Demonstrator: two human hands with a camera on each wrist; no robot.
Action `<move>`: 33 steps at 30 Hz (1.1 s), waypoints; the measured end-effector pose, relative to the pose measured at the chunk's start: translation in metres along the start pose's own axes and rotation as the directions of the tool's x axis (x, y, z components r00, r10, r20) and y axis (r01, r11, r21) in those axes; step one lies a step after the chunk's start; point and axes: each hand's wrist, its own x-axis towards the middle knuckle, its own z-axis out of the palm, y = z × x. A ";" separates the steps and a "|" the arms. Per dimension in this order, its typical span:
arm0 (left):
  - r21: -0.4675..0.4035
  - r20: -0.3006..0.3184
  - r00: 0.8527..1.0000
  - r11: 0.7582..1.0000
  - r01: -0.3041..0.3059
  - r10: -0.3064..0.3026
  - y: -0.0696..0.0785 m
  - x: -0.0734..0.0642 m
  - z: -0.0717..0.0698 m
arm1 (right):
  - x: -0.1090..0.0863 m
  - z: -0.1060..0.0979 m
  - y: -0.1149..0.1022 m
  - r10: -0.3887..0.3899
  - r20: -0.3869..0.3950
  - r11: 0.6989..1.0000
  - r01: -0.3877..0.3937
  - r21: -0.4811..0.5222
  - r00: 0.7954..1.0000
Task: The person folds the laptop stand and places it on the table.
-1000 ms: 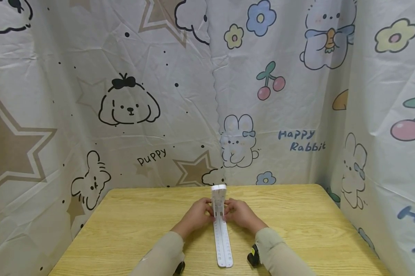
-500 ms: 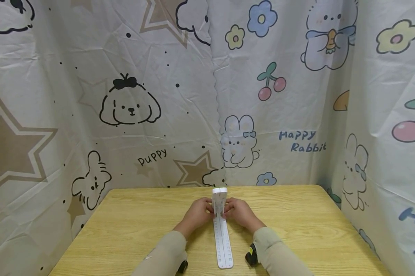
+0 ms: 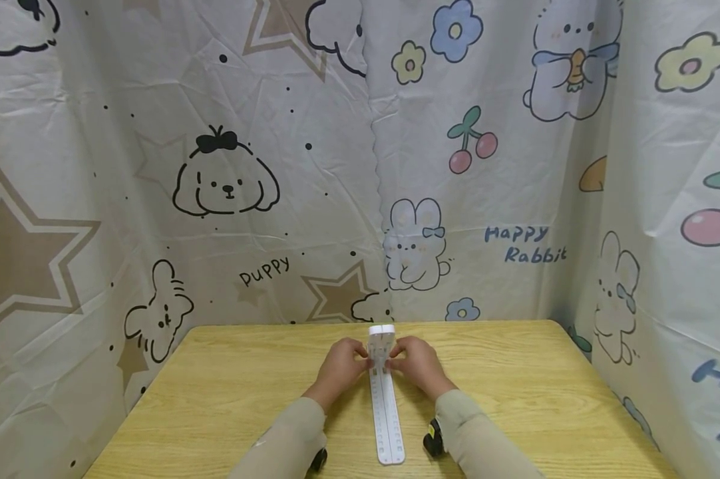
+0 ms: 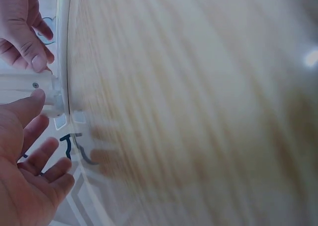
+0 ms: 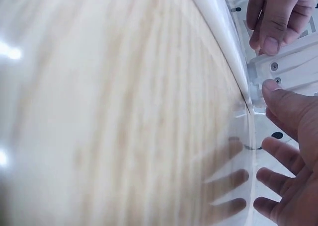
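A white plastic stand with a seam down its middle, most like a folding laptop stand [image 3: 385, 419], lies lengthwise on the table, notches along both its long sides. Its far part [image 3: 381, 336] rises from the base. My left hand [image 3: 343, 364] holds this raised part low on its left side, and my right hand [image 3: 418, 364] holds it from the right. In the left wrist view, my left thumb lies on the white arm [image 4: 17, 89] beside a screw. The right wrist view has my right thumb near two screws, other fingers spread.
The wood-grain table [image 3: 246, 372] is lit with glare in both wrist views. A printed curtain [image 3: 330, 133] hangs behind and along the sides. Black wrist devices [image 3: 434, 439] show below the sleeves [image 3: 486, 432].
The raised part of the stand has dropped a little. Both hands have shifted their fingers, with the thumbs now nearer its lower part and the knuckles higher. The base lies nearly where it was.
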 end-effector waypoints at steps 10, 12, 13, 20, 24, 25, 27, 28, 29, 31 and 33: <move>-0.097 -0.017 1.000 0.995 -0.003 0.002 0.000 0.003 0.000 | 0.004 0.000 0.006 -0.037 0.046 0.963 0.023 0.268 0.998; -0.164 -0.011 1.000 0.986 -0.018 0.017 -0.001 0.003 0.000 | 0.005 -0.001 0.005 -0.053 0.062 0.949 0.031 0.313 0.997; -0.203 -0.007 1.000 0.979 -0.026 0.025 -0.002 0.004 0.000 | 0.005 -0.002 0.005 -0.064 0.070 0.943 0.037 0.331 0.995; -0.319 0.023 0.998 0.946 -0.049 0.060 -0.006 0.006 0.000 | 0.006 -0.006 0.002 -0.113 0.108 0.916 0.061 0.396 0.988; -0.327 0.053 0.998 0.945 -0.011 0.030 -0.006 0.006 -0.002 | 0.007 -0.009 0.004 -0.126 0.125 0.921 0.069 0.384 0.984; -0.327 0.058 0.998 0.945 -0.003 0.024 -0.006 0.006 -0.003 | 0.008 -0.009 0.005 -0.129 0.133 0.924 0.070 0.377 0.983; -0.321 0.070 0.997 0.947 0.003 0.021 -0.006 0.006 -0.004 | 0.008 -0.011 0.006 -0.124 0.152 0.929 0.060 0.364 0.981; -0.316 0.074 0.997 0.949 0.006 0.019 -0.005 0.005 -0.005 | 0.009 -0.012 0.006 -0.123 0.163 0.932 0.058 0.357 0.979; -0.311 0.081 0.997 0.950 0.011 0.015 -0.005 0.005 -0.006 | 0.009 -0.013 0.006 -0.123 0.172 0.934 0.056 0.353 0.977; -0.303 0.094 0.996 0.953 0.017 0.013 -0.005 0.004 -0.007 | 0.009 -0.015 0.007 -0.139 0.183 0.935 0.068 0.348 0.973; -0.290 0.107 0.994 0.957 0.017 0.015 -0.006 0.004 -0.008 | 0.009 -0.016 0.007 -0.149 0.194 0.936 0.075 0.343 0.970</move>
